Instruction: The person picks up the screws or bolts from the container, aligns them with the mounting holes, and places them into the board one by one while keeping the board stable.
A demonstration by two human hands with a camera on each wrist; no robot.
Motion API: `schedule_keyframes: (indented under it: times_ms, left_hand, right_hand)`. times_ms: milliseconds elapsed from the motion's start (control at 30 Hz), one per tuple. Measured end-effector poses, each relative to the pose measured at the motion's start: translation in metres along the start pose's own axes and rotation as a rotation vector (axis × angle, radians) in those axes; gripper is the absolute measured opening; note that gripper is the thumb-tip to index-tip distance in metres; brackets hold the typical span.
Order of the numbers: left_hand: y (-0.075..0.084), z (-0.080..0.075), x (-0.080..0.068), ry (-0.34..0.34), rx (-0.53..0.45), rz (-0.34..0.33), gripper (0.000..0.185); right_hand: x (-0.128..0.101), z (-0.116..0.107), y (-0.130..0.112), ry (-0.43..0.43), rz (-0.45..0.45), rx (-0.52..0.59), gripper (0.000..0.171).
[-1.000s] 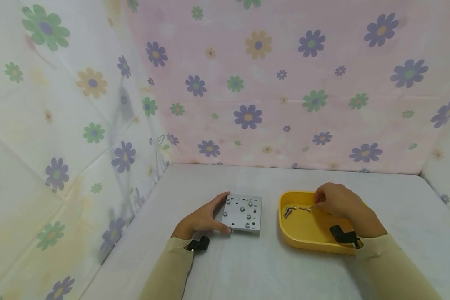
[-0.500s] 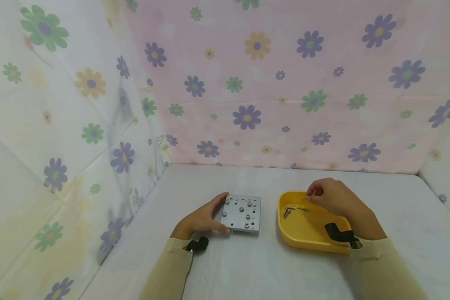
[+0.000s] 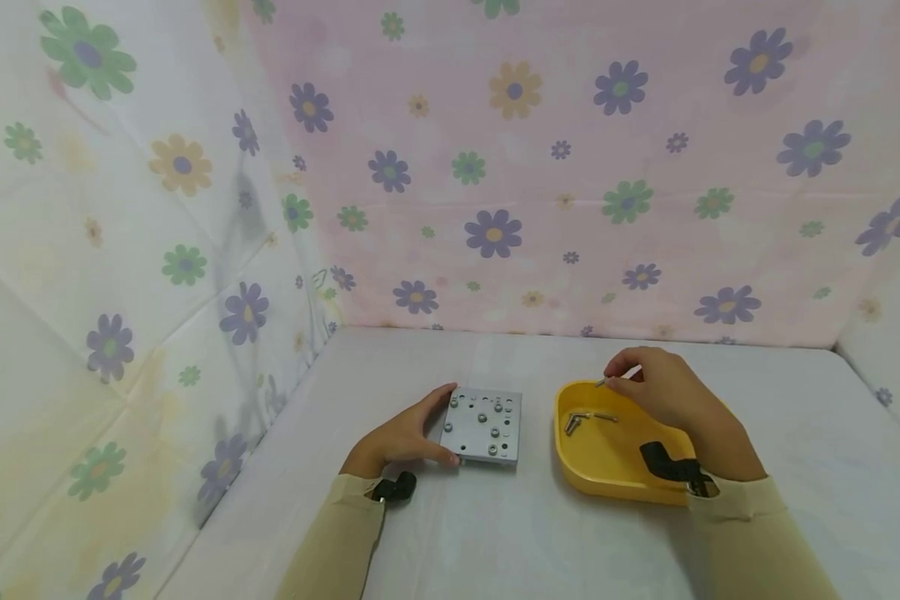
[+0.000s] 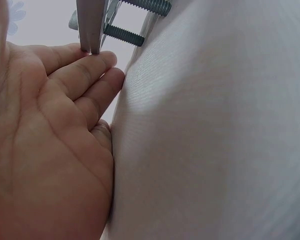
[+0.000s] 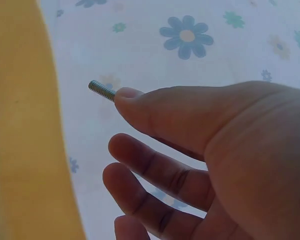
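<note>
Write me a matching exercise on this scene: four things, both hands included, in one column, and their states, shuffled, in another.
Column one
1. Metal plate
2. Left hand
3. Yellow tray
4. Right hand

Column two
A. Has loose screws lying inside
B. Pinches a single screw by thumb and finger
C. Has mounted screws set into its face
D. Touches the piece of metal with holes

Right pairs: 1-C, 2-D, 3-A, 4-B

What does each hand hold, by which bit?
The right hand pinches a screw behind its threaded tip. The left hand holds a plate by its left side.
</note>
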State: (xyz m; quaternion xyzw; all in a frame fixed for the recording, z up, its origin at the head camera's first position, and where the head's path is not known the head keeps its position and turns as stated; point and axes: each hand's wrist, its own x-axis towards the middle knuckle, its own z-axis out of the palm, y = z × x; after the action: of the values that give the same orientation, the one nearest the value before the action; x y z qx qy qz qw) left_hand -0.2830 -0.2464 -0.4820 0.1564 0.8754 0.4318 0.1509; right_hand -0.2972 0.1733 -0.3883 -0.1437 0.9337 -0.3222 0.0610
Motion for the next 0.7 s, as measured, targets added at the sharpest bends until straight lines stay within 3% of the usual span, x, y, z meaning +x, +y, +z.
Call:
schedule_keyframes:
  times_ms: [367,700]
  left_hand:
    - [0.001,0.0,-0.002,0.002,-0.004,-0.006,0.13]
    - [0.0,0.0,0.0,-0.002,0.007,0.005,0.13]
  right_hand:
    - [0.002,0.0,-0.023,0.038,-0.035,0.074,0.021]
    - [-0.003,0.006,-0.035,0.089,-0.157,0.083,0.011]
